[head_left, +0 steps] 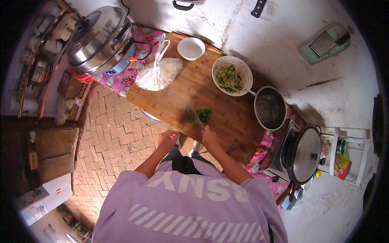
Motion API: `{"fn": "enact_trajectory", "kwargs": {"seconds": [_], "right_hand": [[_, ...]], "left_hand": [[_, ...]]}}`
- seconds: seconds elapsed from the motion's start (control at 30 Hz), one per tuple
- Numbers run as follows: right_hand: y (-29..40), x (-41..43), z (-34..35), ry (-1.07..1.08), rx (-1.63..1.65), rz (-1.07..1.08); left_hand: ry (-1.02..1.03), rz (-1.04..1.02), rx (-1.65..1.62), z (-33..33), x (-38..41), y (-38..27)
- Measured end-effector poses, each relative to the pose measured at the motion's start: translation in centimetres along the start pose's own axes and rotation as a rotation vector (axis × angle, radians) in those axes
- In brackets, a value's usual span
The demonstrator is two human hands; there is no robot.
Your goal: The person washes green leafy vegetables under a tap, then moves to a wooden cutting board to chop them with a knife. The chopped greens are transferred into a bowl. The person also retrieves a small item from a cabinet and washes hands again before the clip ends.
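My right hand (210,139) grips a kitchen knife (197,119), its blade pointing away from me over a wooden cutting board (170,101). Chopped green herbs (204,116) lie in a small heap against the blade. Just off the board's front edge is my left hand (167,140), its fingers curled. A small red spot shows at those fingers, and I cannot tell if it is something held. Farther back stand a white bowl of shredded vegetables (228,77) with a utensil handle sticking out, a white bowl (191,49) and a knotted plastic bag (161,74) of pale contents.
A dark pot (270,107) sits at the board's right end, beside a lidded pan (307,155) on a stove. A large steel electric steamer (97,42) stands at the left on a floral cloth (121,80). A grater (325,44) hangs on the wall.
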State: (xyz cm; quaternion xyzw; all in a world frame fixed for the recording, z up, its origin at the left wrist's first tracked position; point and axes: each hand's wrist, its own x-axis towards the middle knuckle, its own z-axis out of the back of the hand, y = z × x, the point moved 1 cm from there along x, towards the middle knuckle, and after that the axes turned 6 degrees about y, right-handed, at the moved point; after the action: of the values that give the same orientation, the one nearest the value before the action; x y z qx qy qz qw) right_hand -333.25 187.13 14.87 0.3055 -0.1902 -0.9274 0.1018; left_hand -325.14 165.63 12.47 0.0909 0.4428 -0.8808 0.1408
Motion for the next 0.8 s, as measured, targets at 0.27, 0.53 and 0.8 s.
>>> {"fn": "enact_trajectory", "kwargs": {"seconds": [0.27,0.53,0.8], "right_hand": [[1.5,-0.5,2.3,0.065,-0.044,0.098],[0.1,-0.5,1.1,0.055,-0.018,0.051],[-3.1,-0.9,7.0,0.02,0.01,-0.066]], "left_hand": [[0.003,0.017,-0.011,-0.4,-0.3,-1.3],[0.008,0.018,-0.029,-1.0,-0.4,-1.2],[0.033,0.032,-0.017,-1.7,-0.4,-1.1]]}}
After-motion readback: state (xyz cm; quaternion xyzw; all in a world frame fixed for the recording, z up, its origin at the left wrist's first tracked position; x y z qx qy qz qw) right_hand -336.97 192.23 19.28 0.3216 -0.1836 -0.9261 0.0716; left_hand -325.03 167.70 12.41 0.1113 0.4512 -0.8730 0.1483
